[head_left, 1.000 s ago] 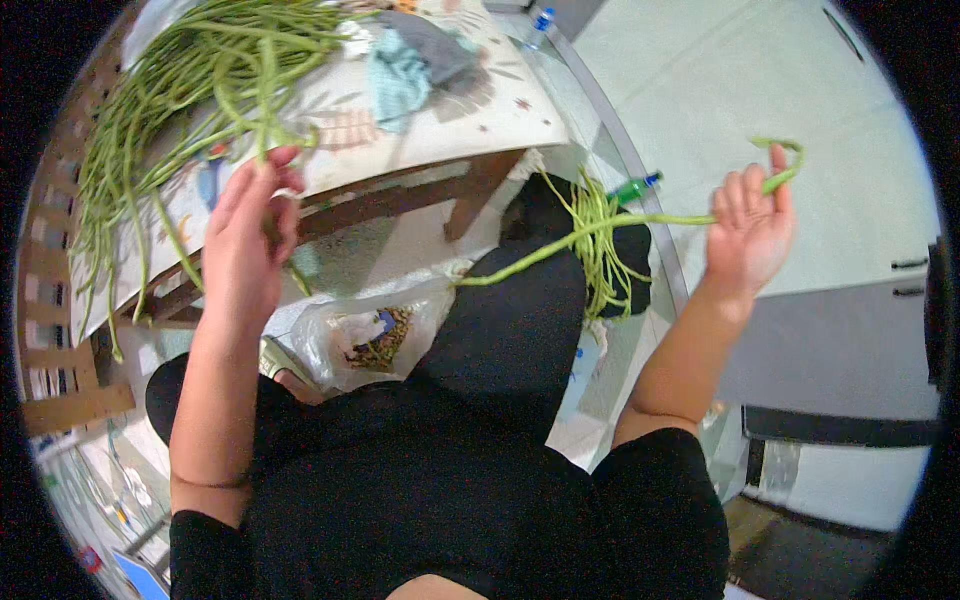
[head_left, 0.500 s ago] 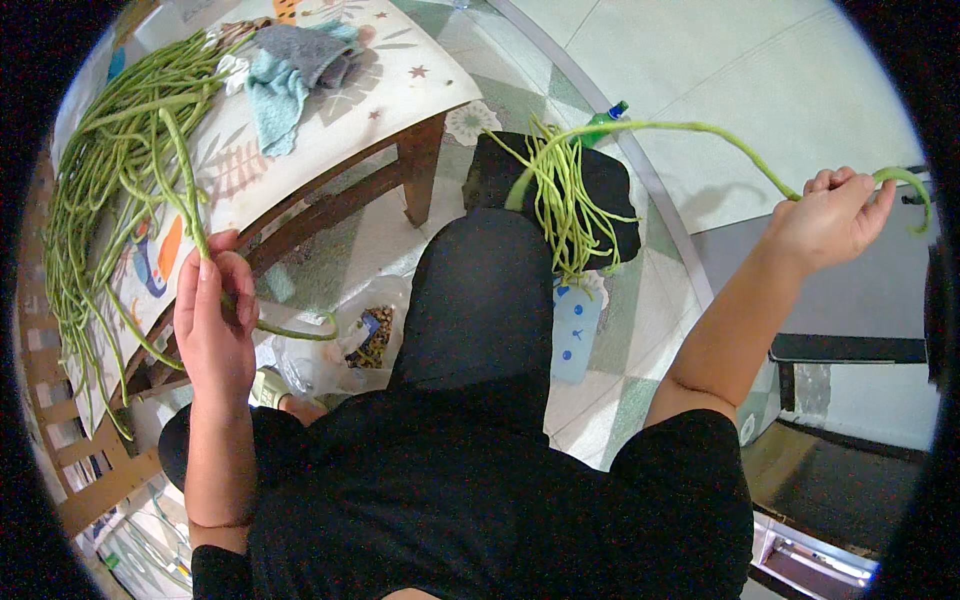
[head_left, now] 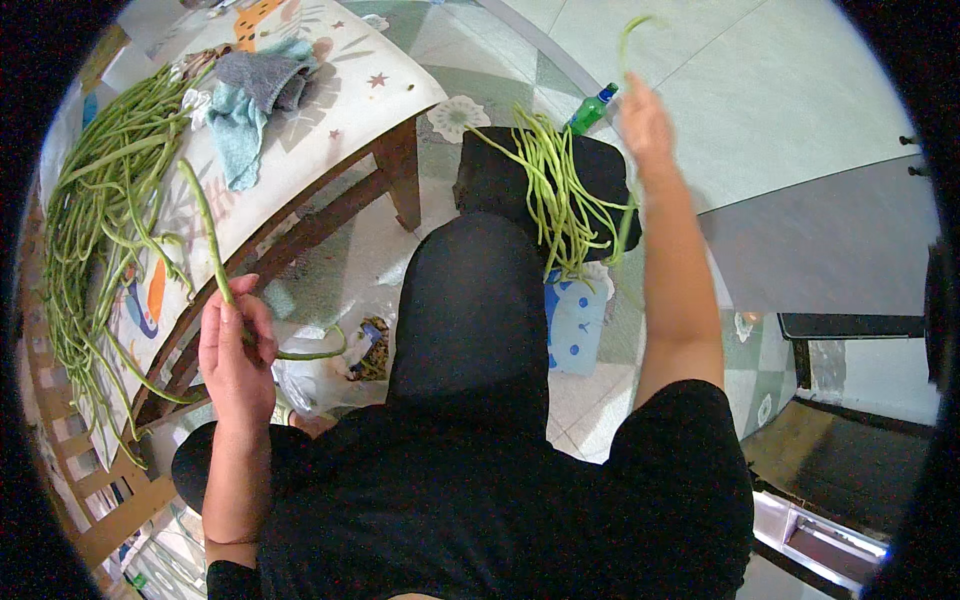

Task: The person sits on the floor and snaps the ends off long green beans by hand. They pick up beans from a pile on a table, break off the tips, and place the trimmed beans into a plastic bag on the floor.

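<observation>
Head view is showing me the left hand point(head_left: 236, 352) closing its grip on one long green bean point(head_left: 212, 250), pinched low on the stalk so the upper length is standing up over the counter point(head_left: 330, 110) while the tail is curling off toward the plastic bag point(head_left: 330, 365) by the knee. The right hand point(head_left: 645, 125) is lifting another bean point(head_left: 632, 40), fingers together on it, above the black bin point(head_left: 500, 180) where a bundle of beans point(head_left: 560, 190) is lying draped across the rim. I am judging these pods light, limp and whippy, snapping easily if bent sharply, so I am favouring a hold near the end being worked, with the slack left hanging. A loose heap of beans point(head_left: 100, 220) is sprawling over the counter beside a blue cloth point(head_left: 235, 120).
</observation>
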A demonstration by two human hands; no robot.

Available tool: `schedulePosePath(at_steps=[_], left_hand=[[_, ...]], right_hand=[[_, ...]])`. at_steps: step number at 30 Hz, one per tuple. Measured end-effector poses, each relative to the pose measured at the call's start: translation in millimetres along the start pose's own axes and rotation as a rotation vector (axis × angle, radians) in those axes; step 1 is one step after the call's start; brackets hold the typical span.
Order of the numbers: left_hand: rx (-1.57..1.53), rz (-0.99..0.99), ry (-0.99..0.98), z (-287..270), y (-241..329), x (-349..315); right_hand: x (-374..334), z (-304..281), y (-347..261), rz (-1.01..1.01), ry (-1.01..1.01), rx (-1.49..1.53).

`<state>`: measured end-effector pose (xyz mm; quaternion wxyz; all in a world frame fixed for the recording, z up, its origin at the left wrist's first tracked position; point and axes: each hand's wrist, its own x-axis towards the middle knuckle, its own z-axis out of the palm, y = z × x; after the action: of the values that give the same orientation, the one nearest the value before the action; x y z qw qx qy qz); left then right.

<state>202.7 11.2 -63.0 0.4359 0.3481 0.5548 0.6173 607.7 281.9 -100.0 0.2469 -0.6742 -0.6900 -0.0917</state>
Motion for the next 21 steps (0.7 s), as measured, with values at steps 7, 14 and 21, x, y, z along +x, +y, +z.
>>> schedulePosePath(at_steps=[7, 14, 21], left_hand=[[0.047, -0.022, -0.057, -3, -5, -7], [0.122, -0.081, -0.151, -7, -17, -11], [0.026, -0.143, -0.299, -5, -14, -23]], right_hand=[[-108, 159, 27, 0.145, -0.678, 0.029], [-105, 130, -8, 0.067, -0.383, -0.068], [-93, -11, -173, -0.224, -0.291, 0.945]])
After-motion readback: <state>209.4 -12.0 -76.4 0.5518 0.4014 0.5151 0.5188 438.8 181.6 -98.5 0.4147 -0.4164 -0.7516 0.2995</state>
